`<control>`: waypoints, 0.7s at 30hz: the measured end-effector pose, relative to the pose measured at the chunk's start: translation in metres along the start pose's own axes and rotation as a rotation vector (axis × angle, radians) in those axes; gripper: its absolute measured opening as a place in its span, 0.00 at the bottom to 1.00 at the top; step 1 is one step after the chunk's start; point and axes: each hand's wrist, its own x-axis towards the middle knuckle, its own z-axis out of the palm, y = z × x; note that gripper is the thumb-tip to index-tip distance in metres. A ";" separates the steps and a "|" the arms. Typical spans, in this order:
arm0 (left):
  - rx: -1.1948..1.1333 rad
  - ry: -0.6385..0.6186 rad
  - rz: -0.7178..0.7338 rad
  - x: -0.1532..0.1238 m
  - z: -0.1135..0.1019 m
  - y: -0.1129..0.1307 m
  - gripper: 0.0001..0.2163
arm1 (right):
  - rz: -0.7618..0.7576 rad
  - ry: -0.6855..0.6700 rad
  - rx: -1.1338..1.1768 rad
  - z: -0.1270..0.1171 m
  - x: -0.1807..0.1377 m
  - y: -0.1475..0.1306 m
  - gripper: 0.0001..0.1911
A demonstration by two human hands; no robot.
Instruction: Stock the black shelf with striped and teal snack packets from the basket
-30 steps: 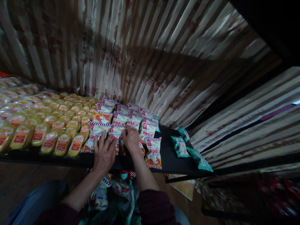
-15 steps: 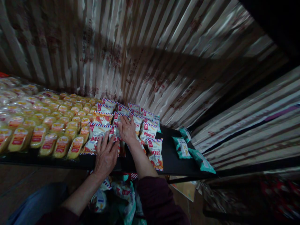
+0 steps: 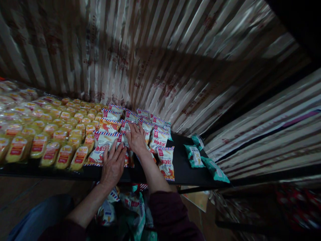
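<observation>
Red-and-white striped packets (image 3: 140,134) lie in overlapping rows on a black shelf (image 3: 184,170), and both hands rest flat on them. The left hand (image 3: 113,164) lies with fingers spread and open on the front packet (image 3: 104,149) of that block, at the shelf's near edge, gripping nothing. The right hand (image 3: 136,139) lies just behind it, fingers splayed and open too, pressing on packets in the middle of the block; it pinches nothing that I can see. To the left of the striped block, rows of yellow packets (image 3: 50,134) fill the shelf. To the right of it, well apart, lie three green packets (image 3: 195,155) on bare shelf. Below the shelf edge, by the person's lap, a bag of more packets (image 3: 130,207) sits open.

Judging by the flat palms, the step in hand looks like squaring and smoothing the striped rows. A next move would call for light, even pressure and a sideways slide, so the overlapped packets line up without riding over the yellow rows beside them.
</observation>
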 end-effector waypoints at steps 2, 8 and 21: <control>0.005 0.005 0.015 -0.001 0.001 -0.002 0.16 | 0.013 0.052 0.002 -0.005 -0.008 0.004 0.24; 0.016 0.021 0.052 -0.003 0.005 -0.005 0.16 | 0.125 0.184 0.043 -0.019 -0.054 0.029 0.24; -0.090 0.007 0.191 -0.016 0.001 0.022 0.16 | 0.170 0.135 0.029 -0.015 -0.117 0.041 0.28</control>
